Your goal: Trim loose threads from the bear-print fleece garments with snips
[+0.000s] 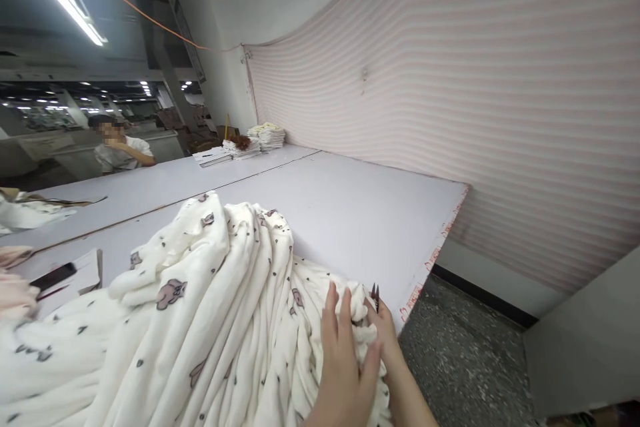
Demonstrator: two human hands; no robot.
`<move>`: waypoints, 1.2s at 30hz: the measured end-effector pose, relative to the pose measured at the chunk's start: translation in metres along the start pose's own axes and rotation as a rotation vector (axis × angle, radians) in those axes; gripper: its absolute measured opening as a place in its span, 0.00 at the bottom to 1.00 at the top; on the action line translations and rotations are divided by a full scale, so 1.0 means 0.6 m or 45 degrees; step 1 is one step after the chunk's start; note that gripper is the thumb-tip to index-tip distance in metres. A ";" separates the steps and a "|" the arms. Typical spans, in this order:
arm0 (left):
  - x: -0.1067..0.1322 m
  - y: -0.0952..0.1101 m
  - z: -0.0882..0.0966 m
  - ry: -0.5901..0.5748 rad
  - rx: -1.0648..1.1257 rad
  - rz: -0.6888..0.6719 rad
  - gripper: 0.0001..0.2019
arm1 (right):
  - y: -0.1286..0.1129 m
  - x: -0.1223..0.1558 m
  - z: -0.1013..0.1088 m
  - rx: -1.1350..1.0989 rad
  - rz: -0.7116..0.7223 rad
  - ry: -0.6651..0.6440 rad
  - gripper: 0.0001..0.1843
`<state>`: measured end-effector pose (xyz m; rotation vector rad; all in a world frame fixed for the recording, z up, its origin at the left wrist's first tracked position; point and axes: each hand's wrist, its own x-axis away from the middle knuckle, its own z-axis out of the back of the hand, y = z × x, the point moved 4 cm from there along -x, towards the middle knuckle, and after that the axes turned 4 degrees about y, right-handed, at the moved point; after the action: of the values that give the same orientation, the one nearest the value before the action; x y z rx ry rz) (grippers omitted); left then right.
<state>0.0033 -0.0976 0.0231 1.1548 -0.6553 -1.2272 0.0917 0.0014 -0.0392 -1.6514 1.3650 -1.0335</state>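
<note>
A big heap of soft white fabric (250,307), printed with small bears and dark specks, lies in loose folds on the table. My left hand (345,360) rests against the fabric's right side, fingers stretched and apart, gripping nothing. Just beyond it, my right hand (389,337) is closed at the gathered edge of the cloth. The dark, pointed blades of thread snips (375,295) stick up from this hand, slightly parted. Their handles are hidden, and whether the right fingers also pinch the fabric edge is unclear.
The pale table (360,213) ends on the right above a speckled floor (465,347). A phone (54,277) lies on papers at left, beside pink cloth (17,287). Folded stacks (265,137) stand at the back. A person (123,150) sits across the table. Striped cloth (450,67) covers the wall.
</note>
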 end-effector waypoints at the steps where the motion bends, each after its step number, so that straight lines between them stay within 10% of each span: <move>1: 0.025 -0.009 0.005 -0.023 -0.266 -0.209 0.35 | 0.004 0.007 0.001 -0.018 -0.032 0.002 0.27; 7: 0.060 -0.089 0.115 -0.233 -0.295 -0.281 0.51 | 0.023 0.140 -0.059 -0.184 -0.217 -0.114 0.31; 13: 0.005 -0.076 0.189 -0.231 -0.078 -0.128 0.30 | 0.033 0.198 -0.129 -0.170 -0.184 -0.038 0.29; 18: 0.041 -0.047 0.164 -0.041 0.026 -0.007 0.40 | -0.031 0.058 -0.075 -0.065 -0.111 0.258 0.22; 22: 0.123 -0.080 0.119 0.054 -0.536 -0.332 0.32 | -0.089 -0.050 0.013 0.196 -0.020 0.393 0.15; 25: 0.161 -0.115 0.067 -0.289 -0.989 -0.680 0.37 | -0.114 -0.035 0.028 0.443 0.153 0.338 0.18; 29: 0.159 -0.110 0.036 -0.567 -1.187 -0.485 0.49 | -0.084 0.064 -0.023 0.761 0.355 -0.112 0.28; 36: 0.179 -0.049 0.124 -0.589 -1.324 -0.170 0.23 | -0.032 0.063 -0.025 1.501 0.475 -0.414 0.12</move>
<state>-0.0448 -0.2205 0.0011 0.0421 -0.1812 -1.6612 0.0895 -0.0338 -0.0109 -0.6010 0.5597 -0.9725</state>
